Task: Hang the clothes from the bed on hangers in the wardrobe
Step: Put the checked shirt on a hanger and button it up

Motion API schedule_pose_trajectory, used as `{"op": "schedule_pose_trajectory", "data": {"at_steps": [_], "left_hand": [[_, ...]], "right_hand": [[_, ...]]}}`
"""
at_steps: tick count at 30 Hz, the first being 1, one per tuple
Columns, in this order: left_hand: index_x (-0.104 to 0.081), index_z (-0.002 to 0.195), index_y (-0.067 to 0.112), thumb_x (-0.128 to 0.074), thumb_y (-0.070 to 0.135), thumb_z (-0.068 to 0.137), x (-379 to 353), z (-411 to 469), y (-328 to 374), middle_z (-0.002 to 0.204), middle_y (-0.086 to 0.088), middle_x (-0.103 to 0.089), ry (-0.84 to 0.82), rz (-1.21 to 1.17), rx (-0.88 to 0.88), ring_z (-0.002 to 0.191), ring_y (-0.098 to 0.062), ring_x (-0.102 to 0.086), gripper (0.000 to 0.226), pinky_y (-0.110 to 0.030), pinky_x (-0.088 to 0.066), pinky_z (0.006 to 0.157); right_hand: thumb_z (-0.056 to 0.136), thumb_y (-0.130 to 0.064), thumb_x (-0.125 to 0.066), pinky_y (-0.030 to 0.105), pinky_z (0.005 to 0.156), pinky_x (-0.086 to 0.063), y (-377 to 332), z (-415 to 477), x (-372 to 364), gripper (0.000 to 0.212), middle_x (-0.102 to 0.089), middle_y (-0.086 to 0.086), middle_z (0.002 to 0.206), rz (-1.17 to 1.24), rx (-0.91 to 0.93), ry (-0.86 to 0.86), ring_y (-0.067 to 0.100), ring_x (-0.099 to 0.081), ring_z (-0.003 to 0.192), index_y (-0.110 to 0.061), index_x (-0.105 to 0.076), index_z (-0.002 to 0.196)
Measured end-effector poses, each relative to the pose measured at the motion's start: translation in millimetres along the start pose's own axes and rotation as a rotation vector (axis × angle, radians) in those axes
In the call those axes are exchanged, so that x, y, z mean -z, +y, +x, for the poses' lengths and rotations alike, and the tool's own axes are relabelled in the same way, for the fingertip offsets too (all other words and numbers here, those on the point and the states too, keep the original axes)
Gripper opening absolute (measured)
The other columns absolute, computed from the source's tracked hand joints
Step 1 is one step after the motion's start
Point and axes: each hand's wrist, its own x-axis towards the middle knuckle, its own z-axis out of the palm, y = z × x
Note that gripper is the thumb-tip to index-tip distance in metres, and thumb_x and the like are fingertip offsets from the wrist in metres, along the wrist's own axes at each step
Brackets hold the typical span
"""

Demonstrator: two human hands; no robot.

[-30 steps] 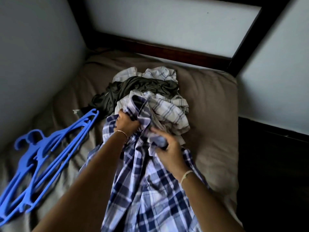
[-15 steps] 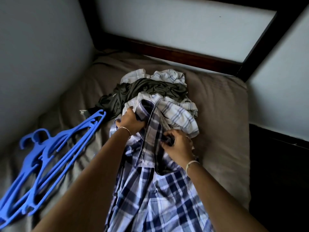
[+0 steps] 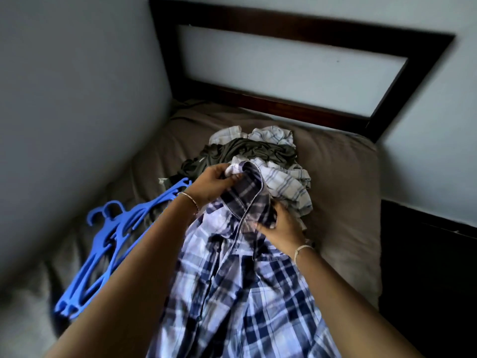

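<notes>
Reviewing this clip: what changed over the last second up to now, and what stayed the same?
The left hand and right hand, both gripping the blue plaid shirt throughout, drew apart. Its bunched collar now stands opened between them, left hand higher by the clothes pile, right hand lower. Nothing was let go. The blue hangers and the clothes pile stayed put on the bed.

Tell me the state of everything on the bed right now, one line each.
blue plaid shirt, held by both hands, no hanger in it
left hand, grips the collar
right hand, grips fabric beside the collar
blue hangers, lying loose on the bed
clothes pile, heaped on the bed
</notes>
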Motion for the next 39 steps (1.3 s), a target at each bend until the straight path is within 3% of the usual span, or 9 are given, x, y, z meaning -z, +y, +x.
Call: {"op": "schedule_pose_trajectory", "data": {"at_steps": [2,8,12,16,22,26,30,35,39], "left_hand": [[-0.062,0.086,0.013,-0.057,0.005,0.094,6.3,-9.6,27.2,0.078,-0.003,-0.062,-0.009,-0.008,-0.03,0.068,-0.003,-0.056,0.012,-0.018,-0.048,0.065],[-0.068,0.093,0.013,-0.068,0.021,0.089,26.8,-45.9,98.4,0.091,-0.005,-0.068,0.045,-0.079,-0.124,0.085,-0.016,-0.059,0.009,-0.035,-0.051,0.083],[-0.069,0.098,0.009,-0.073,0.022,0.083,32.5,-75.3,151.5,0.096,-0.01,-0.071,0.043,-0.11,-0.157,0.087,-0.021,-0.063,0.02,-0.043,-0.053,0.087],[-0.071,0.091,0.013,-0.079,0.017,0.075,37.1,-105.3,218.5,0.084,0.004,-0.074,0.012,-0.054,-0.258,0.076,-0.008,-0.067,0.018,-0.027,-0.057,0.075],[-0.073,0.091,0.007,-0.077,0.033,0.077,45.3,-150.3,297.2,0.087,-0.003,-0.075,0.034,-0.079,-0.354,0.077,-0.015,-0.069,0.03,-0.028,-0.058,0.073],[-0.072,0.086,0.009,-0.074,0.031,0.082,42.1,-175.4,336.2,0.075,0.004,-0.073,0.051,-0.11,-0.443,0.068,-0.008,-0.066,0.023,-0.021,-0.056,0.064],[-0.071,0.089,0.008,-0.071,0.017,0.085,30.2,-192.6,363.8,0.07,0.007,-0.072,-0.001,-0.107,-0.5,0.063,-0.005,-0.066,0.01,-0.017,-0.054,0.058],[-0.072,0.096,0.004,-0.069,0.017,0.087,11.1,-205.5,394.3,0.083,-0.003,-0.074,-0.014,-0.075,-0.564,0.074,-0.012,-0.069,0.016,-0.026,-0.057,0.07],[-0.074,0.093,0.007,-0.076,0.03,0.081,1.6,-209.8,411.5,0.095,-0.012,-0.074,0.001,0.021,-0.601,0.092,-0.027,-0.07,0.026,-0.044,-0.057,0.086]], "right_hand": [[0.088,-0.029,-0.069,0.029,0.076,-0.05,-16.1,-9.8,15.1,0.013,-0.067,-0.002,0.09,0.029,0.001,0.015,0.015,-0.063,0.085,-0.019,-0.061,0.094],[0.098,-0.007,-0.053,0.015,0.049,-0.028,-76.0,-52.4,95.0,0.04,-0.036,-0.014,0.054,0.228,0.1,0.164,-0.004,-0.039,0.045,-0.02,-0.043,0.061],[0.1,-0.011,-0.048,0.018,0.055,-0.028,-118.2,-76.0,149.3,0.037,-0.043,0.004,0.065,0.248,0.175,0.147,0.0,-0.039,0.06,0.008,-0.05,0.069],[0.099,-0.024,-0.052,0.029,0.068,-0.034,-170.6,-96.8,196.7,0.041,-0.054,0.007,0.077,0.319,0.284,0.279,0.014,-0.045,0.076,0.013,-0.06,0.084],[0.071,-0.077,-0.057,0.032,0.067,-0.03,-246.8,-135.6,251.7,0.094,-0.052,0.041,0.075,0.362,0.301,0.458,0.018,-0.043,0.072,0.016,-0.051,0.086],[0.084,-0.058,-0.062,0.036,0.072,-0.044,-293.3,-174.3,273.1,0.056,-0.069,0.004,0.079,0.376,0.315,0.506,0.018,-0.059,0.074,-0.003,-0.07,0.083],[0.051,-0.095,-0.056,0.037,0.067,-0.042,-318.2,-207.5,281.2,0.087,-0.059,-0.004,0.063,0.119,0.18,0.455,0.018,-0.054,0.06,-0.013,-0.063,0.079],[0.053,-0.093,-0.055,0.037,0.087,-0.046,-330.9,-233.7,287.3,0.109,-0.055,0.005,0.129,-0.289,0.003,0.47,0.027,-0.057,0.114,-0.019,-0.042,0.132],[0.075,-0.056,-0.062,0.032,0.072,-0.041,-320.0,-233.6,299.5,0.039,-0.065,0.004,0.104,-0.311,0.051,0.735,0.03,-0.06,0.101,-0.022,-0.055,0.092]]}}
